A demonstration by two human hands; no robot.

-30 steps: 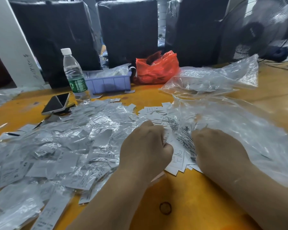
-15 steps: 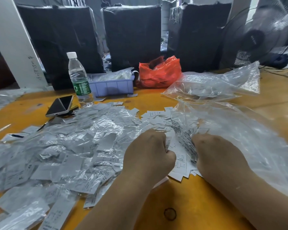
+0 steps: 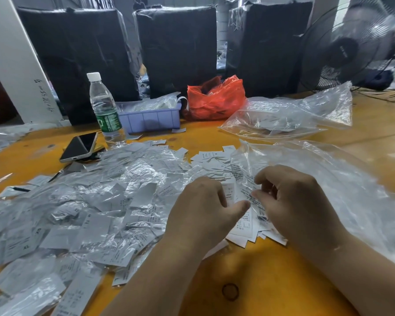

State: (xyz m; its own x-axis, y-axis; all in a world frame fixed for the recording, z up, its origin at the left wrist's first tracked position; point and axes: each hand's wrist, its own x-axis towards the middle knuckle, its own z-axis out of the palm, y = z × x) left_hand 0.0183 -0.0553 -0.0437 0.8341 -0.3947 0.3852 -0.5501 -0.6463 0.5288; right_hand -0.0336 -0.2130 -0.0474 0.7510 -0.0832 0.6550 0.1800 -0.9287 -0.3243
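Left hand (image 3: 205, 206) rests on loose labels (image 3: 244, 226) just in front, grip cannot tell — right hand (image 3: 292, 201) pinches clear bag (image 3: 328, 179) edge over them. Bagged labels (image 3: 89, 201) piled at left, seemingly done; loose stack not yet packed.

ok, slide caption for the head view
Left hand and right hand handle printed labels at the edge of a clear plastic bag on an orange table.

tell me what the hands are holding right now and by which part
The right hand seems to pinch a printed label by its edge. The left hand rests on the label stack; whether it grips cannot be told.
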